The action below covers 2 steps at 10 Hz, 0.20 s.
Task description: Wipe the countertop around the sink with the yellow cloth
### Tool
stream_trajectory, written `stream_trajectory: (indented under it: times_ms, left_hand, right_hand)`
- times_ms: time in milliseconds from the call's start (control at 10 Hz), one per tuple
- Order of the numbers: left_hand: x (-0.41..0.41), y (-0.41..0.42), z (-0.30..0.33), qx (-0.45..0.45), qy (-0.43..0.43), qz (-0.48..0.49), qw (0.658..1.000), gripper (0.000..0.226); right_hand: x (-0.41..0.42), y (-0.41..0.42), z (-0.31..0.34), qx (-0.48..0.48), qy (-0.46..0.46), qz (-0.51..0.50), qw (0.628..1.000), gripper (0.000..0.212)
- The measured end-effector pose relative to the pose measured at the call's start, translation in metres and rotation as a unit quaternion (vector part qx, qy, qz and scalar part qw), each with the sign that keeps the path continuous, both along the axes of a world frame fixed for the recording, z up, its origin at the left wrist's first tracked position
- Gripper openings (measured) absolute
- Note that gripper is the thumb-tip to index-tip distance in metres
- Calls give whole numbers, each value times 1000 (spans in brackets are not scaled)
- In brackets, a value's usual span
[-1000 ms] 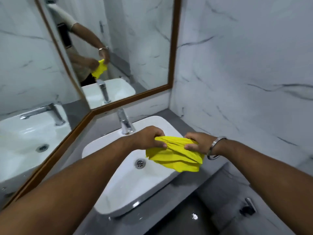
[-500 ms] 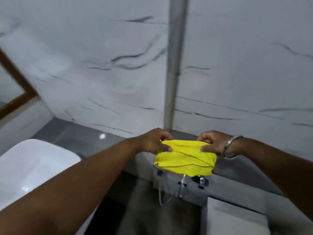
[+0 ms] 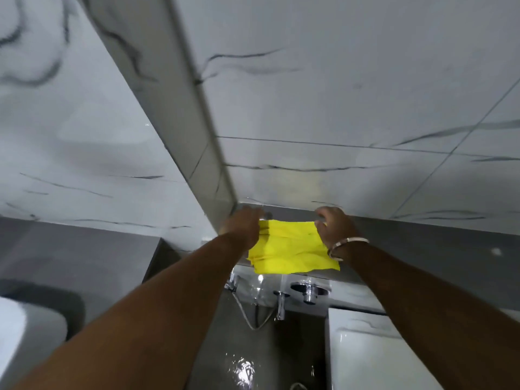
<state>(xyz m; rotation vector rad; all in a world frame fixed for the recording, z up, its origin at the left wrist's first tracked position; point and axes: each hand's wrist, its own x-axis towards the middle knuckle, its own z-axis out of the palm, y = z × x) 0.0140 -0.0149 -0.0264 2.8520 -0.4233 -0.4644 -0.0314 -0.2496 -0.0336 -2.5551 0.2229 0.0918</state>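
The yellow cloth (image 3: 289, 251), folded, lies on a narrow grey ledge (image 3: 422, 243) against the marble wall, and its lower edge hangs over the ledge's front. My left hand (image 3: 242, 226) grips its left end. My right hand (image 3: 334, 225), with a metal bangle on the wrist, holds its right end with the fingers curled. Only a corner of the white sink (image 3: 25, 333) shows at the lower left, resting on the grey countertop (image 3: 70, 249), well left of both hands.
Chrome taps (image 3: 309, 294) and a thin hose (image 3: 247, 313) sit just under the ledge. A white cistern top (image 3: 365, 347) is at the lower right. A protruding marble column (image 3: 202, 164) meets the ledge by my left hand. The dark floor below is wet.
The view swung right from the sink and mirror. Both hands carried the cloth from above the basin to the grey ledge at the wall, where it now rests.
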Motion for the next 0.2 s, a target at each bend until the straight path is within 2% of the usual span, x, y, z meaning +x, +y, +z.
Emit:
stream_trajectory:
  times_ms: [100, 200]
  left_hand:
    - [-35, 11, 2, 54, 25, 10, 998, 46]
    - [-59, 23, 9, 68, 6, -12, 998, 54]
  right_hand:
    - [-40, 17, -19, -204, 84, 159, 962, 54]
    - [-64, 29, -20, -293, 166, 226, 914, 58]
